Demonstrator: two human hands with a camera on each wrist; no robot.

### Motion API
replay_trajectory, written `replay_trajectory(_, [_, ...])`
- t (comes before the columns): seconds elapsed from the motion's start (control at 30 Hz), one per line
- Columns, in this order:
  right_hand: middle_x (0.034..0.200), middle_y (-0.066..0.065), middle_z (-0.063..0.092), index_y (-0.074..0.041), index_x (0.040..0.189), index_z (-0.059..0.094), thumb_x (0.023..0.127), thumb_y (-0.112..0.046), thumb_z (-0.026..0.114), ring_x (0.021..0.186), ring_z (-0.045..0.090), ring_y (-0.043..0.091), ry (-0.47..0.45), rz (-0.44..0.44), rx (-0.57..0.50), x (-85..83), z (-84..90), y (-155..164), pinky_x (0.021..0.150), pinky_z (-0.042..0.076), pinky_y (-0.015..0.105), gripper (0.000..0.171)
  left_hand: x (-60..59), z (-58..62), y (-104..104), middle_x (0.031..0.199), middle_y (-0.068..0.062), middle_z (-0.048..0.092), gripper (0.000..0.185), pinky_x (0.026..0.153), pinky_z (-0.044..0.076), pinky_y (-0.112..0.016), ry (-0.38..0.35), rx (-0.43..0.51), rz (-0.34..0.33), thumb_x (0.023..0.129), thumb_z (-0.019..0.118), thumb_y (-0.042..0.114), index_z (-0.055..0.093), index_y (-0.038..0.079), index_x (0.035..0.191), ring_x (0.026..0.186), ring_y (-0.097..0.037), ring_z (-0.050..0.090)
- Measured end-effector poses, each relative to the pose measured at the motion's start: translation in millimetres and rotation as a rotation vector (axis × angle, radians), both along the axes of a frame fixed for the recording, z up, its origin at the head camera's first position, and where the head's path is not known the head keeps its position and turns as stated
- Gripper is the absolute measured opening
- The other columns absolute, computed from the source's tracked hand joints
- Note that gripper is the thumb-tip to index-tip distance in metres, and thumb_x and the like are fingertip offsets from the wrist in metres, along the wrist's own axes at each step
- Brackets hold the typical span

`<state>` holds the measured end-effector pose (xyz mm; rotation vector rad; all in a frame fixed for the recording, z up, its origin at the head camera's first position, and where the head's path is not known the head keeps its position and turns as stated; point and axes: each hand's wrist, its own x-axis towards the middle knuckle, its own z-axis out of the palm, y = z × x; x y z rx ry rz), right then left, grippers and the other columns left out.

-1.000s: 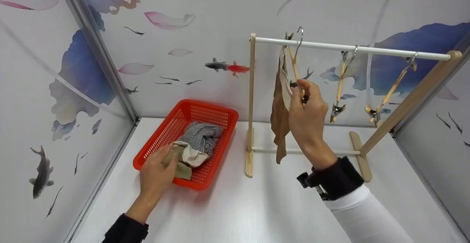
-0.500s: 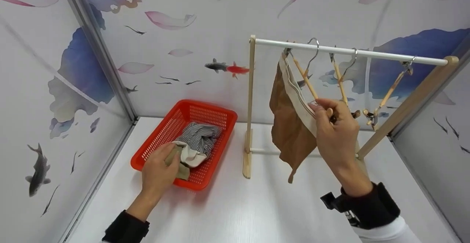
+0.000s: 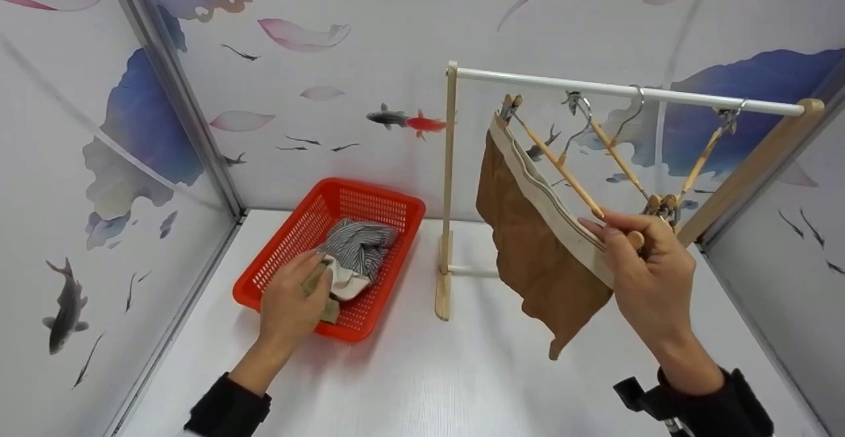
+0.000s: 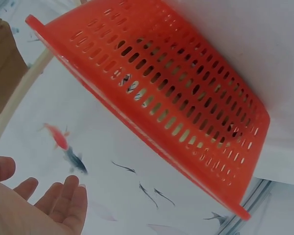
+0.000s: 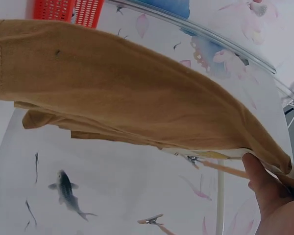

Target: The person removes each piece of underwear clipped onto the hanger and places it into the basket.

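Note:
My right hand (image 3: 660,278) pinches the right end of a wooden clip hanger (image 3: 561,166). From its clips hangs a brown garment (image 3: 538,252) with a cream waistband, slanting down toward that hand. The hanger's hook shows below and in front of the white rail (image 3: 528,79). In the right wrist view the brown cloth (image 5: 122,93) stretches away from my thumb. My left hand (image 3: 294,302) hovers at the near left side of a red basket (image 3: 247,288). Its fingers are loosely bent and hold nothing, as the left wrist view shows.
Inside the basket lie a striped cloth (image 3: 360,245), a cream cloth (image 3: 346,282) and an olive cloth (image 3: 330,311). Two other clip hangers, one a wooden hanger (image 3: 700,160) at the right, hang on the wooden-framed rack. Patterned panels enclose the white table (image 3: 422,384).
My right hand has moved right and toward me with the hanger. Its hook has come off the rail, and the brown garment has turned to face me more. The left hand has barely shifted.

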<state>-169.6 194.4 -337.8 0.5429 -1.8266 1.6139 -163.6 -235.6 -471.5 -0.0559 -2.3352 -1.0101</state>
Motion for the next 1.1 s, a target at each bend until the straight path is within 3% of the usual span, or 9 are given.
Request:
replay_trajectory(0.17, [0.110, 0.012, 0.078, 0.022, 0.107, 0.066, 0.095, 0.021, 0.053, 0.095, 0.077, 0.016, 0.084, 0.070, -0.005, 6.0, -8.8, 11.4, 0.043, 0.022, 0.019, 0.018, -0.9, 3.3, 2.4, 0.132, -0.018, 0.069, 0.035, 0.103, 0.051, -0.059, 0.033, -0.001, -0.013, 0.094, 0.076, 0.009, 0.074, -0.002, 0.127, 0.126, -0.038, 0.062])
replay_trajectory(0.27, [0.109, 0.020, 0.077, 0.027, 0.104, 0.063, 0.091, 0.027, 0.049, 0.096, 0.078, 0.021, 0.141, 0.190, -0.050, 6.4, -13.4, 20.1, 0.041, 0.019, 0.019, 0.019, -2.0, 6.2, 4.8, 0.132, -0.017, 0.070, 0.035, 0.102, 0.052, -0.058, 0.060, 0.003, -0.025, 0.093, 0.076, 0.009, 0.074, 0.000, 0.127, 0.125, -0.037, 0.063])
replay_trajectory(0.3, [0.109, 0.024, 0.076, 0.029, 0.102, 0.061, 0.089, 0.030, 0.047, 0.096, 0.078, 0.024, 0.159, 0.251, -0.078, 6.3, -15.1, 23.8, 0.041, 0.023, 0.015, 0.019, -2.2, 7.5, 5.8, 0.132, -0.017, 0.070, 0.035, 0.101, 0.053, -0.058, 0.072, -0.004, -0.029, 0.093, 0.076, 0.010, 0.074, 0.000, 0.127, 0.125, -0.037, 0.064])
replay_trajectory(0.37, [0.110, 0.029, 0.074, 0.032, 0.099, 0.059, 0.086, 0.034, 0.042, 0.095, 0.078, 0.028, 0.187, 0.341, -0.106, 6.0, -18.4, 31.2, 0.052, 0.041, 0.006, 0.021, -2.8, 11.1, 8.1, 0.131, -0.018, 0.070, 0.037, 0.101, 0.054, -0.056, 0.108, -0.027, -0.042, 0.092, 0.078, 0.010, 0.074, 0.000, 0.127, 0.123, -0.037, 0.065])
replay_trajectory(0.47, [0.110, 0.031, 0.073, 0.033, 0.094, 0.057, 0.084, 0.037, 0.038, 0.095, 0.077, 0.031, 0.179, 0.437, -0.124, 7.7, -23.3, 41.6, 0.077, 0.059, 0.021, 0.022, -3.5, 18.6, 11.6, 0.129, -0.019, 0.071, 0.042, 0.101, 0.054, -0.054, 0.173, -0.070, -0.067, 0.089, 0.081, 0.010, 0.072, -0.001, 0.129, 0.121, -0.037, 0.066])
replay_trajectory(0.53, [0.110, 0.032, 0.073, 0.033, 0.093, 0.056, 0.083, 0.038, 0.035, 0.096, 0.077, 0.033, 0.163, 0.491, -0.126, 9.2, -26.9, 46.4, 0.085, 0.060, 0.032, 0.024, -3.6, 24.5, 14.3, 0.130, -0.020, 0.070, 0.047, 0.101, 0.054, -0.053, 0.202, -0.082, -0.096, 0.087, 0.083, 0.010, 0.070, -0.002, 0.130, 0.121, -0.037, 0.066])
replay_trajectory(0.83, [0.114, 0.035, 0.070, 0.031, 0.093, 0.055, 0.075, 0.041, 0.025, 0.101, 0.076, 0.038, 0.169, 0.696, -0.123, 20.5, -40.2, 49.9, 0.085, 0.061, 0.034, 0.037, -0.9, 51.2, 35.8, 0.144, -0.013, 0.063, 0.071, 0.100, 0.055, -0.051, 0.146, -0.116, -0.265, 0.084, 0.088, 0.024, 0.060, 0.005, 0.147, 0.132, -0.034, 0.061])
replay_trajectory(1.0, [0.118, 0.037, 0.067, 0.029, 0.097, 0.055, 0.086, 0.038, 0.034, 0.107, 0.074, 0.040, 0.200, 0.818, -0.111, 23.1, -40.8, 43.0, 0.090, 0.059, 0.037, 0.025, 2.2, 69.6, 46.3, 0.149, -0.009, 0.060, 0.082, 0.104, 0.053, -0.050, 0.135, -0.201, -0.329, 0.082, 0.090, 0.034, 0.054, 0.010, 0.152, 0.136, -0.028, 0.058])
replay_trajectory(1.1, [0.120, 0.036, 0.067, 0.028, 0.098, 0.055, 0.090, 0.035, 0.040, 0.109, 0.073, 0.038, 0.203, 0.831, -0.068, 25.7, -39.8, 42.3, 0.092, 0.058, 0.038, 0.019, 2.5, 79.6, 50.7, 0.152, -0.005, 0.058, 0.085, 0.105, 0.052, -0.046, 0.115, -0.245, -0.368, 0.083, 0.090, 0.037, 0.052, 0.013, 0.155, 0.138, -0.023, 0.056])
